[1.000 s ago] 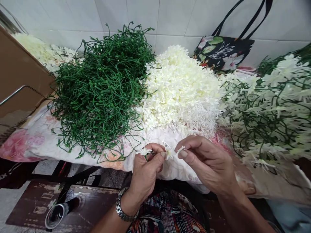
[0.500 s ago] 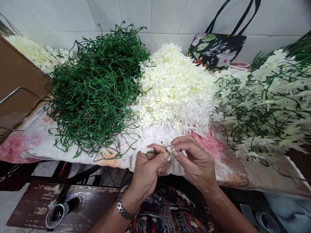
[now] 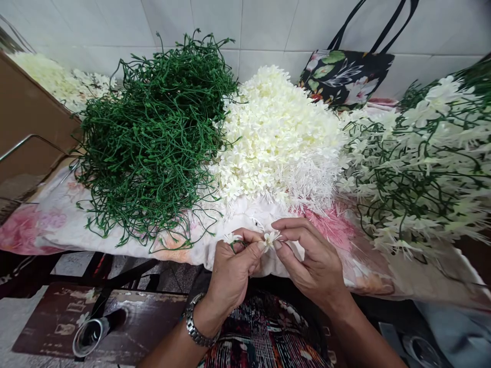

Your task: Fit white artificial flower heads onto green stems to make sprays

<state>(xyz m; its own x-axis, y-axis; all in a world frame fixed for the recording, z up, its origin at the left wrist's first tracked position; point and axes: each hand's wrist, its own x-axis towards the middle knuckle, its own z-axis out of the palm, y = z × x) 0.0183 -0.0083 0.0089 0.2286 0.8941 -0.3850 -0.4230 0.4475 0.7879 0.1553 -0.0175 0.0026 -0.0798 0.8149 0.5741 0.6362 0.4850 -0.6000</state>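
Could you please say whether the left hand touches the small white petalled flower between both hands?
Touching: in the head view, the left hand has its thumb tip on the white flower.

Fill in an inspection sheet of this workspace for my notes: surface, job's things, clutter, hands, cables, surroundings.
Surface: floral cloth, creased at the front edge.
Job's things: green stem pile; cream petal pile beside it; thin white strands in front; stemmed white flowers heaped at right.
Clutter: dark floral bag behind the petals; cardboard box at left.
Hands: left hand pinches a white flower; right hand has thumb and index finger on its other side.
Cables: nothing seen that is clearly one.
Surroundings: pale tiled wall behind; cup on a worn brown surface, lower left.
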